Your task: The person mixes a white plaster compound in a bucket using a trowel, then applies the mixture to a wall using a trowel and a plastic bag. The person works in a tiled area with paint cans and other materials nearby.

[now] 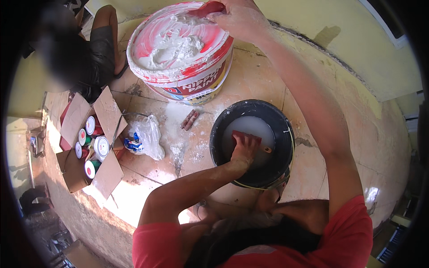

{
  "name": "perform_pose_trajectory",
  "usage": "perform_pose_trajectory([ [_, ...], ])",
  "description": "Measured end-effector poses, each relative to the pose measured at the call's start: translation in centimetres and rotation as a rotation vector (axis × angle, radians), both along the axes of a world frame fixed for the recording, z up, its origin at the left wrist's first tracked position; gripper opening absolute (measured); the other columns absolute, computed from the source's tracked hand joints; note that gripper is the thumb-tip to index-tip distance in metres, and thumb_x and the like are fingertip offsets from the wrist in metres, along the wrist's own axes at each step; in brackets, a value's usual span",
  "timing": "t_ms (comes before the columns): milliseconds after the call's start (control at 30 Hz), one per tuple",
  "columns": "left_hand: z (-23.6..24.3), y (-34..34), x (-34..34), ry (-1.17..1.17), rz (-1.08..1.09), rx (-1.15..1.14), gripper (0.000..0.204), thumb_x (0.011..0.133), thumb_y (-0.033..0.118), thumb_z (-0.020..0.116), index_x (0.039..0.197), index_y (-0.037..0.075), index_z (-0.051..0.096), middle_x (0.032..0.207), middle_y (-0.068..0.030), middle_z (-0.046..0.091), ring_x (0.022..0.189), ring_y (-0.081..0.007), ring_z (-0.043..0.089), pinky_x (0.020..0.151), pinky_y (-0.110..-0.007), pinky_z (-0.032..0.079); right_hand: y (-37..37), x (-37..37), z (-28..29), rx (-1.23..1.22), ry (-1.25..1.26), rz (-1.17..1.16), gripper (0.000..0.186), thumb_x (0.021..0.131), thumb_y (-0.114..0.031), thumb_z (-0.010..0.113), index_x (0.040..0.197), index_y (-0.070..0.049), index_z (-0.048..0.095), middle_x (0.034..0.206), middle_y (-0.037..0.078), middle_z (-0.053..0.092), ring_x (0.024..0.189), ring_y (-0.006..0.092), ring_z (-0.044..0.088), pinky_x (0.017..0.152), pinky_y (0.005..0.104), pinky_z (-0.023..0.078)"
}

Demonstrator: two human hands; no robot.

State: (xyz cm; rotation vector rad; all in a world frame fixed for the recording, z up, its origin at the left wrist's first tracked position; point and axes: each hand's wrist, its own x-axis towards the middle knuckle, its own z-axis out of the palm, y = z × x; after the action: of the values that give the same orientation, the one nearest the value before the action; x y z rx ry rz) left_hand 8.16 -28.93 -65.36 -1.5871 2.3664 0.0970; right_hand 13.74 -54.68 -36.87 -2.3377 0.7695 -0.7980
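Note:
Between my legs stands a black bucket holding milky liquid. My left hand reaches down into it, its fingers closed on a flat dark red piece like a plastic spreader. The tip of a wooden handle shows beside that hand. At the top, my right hand is at the far right rim of a large paint pail, closed round a red scraper-like tool whose full shape I cannot see. Thick white paste lies in the pail and smears its walls.
An open cardboard box of several paint cans stands at left. Near it lies a clear plastic bag with a blue-and-white packet. Two dark reddish-brown sticks lie on the powder-dusted tile floor. Another person sits at upper left.

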Motion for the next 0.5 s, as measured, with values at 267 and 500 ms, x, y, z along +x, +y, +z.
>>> perform_pose_trajectory([
  [267,-2.0,-1.1,0.5,0.31,0.068,-0.191,0.044,0.09,0.024,0.066,0.127,0.001,0.061,0.109,-0.0195,0.066,0.102,-0.0348,0.067,0.082,-0.05,0.056,-0.2,0.1,-1.0,-0.059,-0.126,-0.135,0.03,0.095,-0.022,0.074,0.123,-0.012,0.076,0.106,0.012,0.08,0.094,0.0256,0.076,0.087,0.0372,0.057],
  [500,15.3,-2.1,7.4,0.691,0.352,-0.261,0.016,0.093,0.014,0.064,0.102,0.001,0.062,0.088,-0.0177,0.071,0.081,-0.0391,0.072,0.076,-0.048,0.058,0.0,2.8,0.3,-0.131,0.033,-0.102,0.034,0.09,-0.027,0.076,0.12,-0.011,0.076,0.1,0.012,0.078,0.089,0.0268,0.074,0.086,0.041,0.056],
])
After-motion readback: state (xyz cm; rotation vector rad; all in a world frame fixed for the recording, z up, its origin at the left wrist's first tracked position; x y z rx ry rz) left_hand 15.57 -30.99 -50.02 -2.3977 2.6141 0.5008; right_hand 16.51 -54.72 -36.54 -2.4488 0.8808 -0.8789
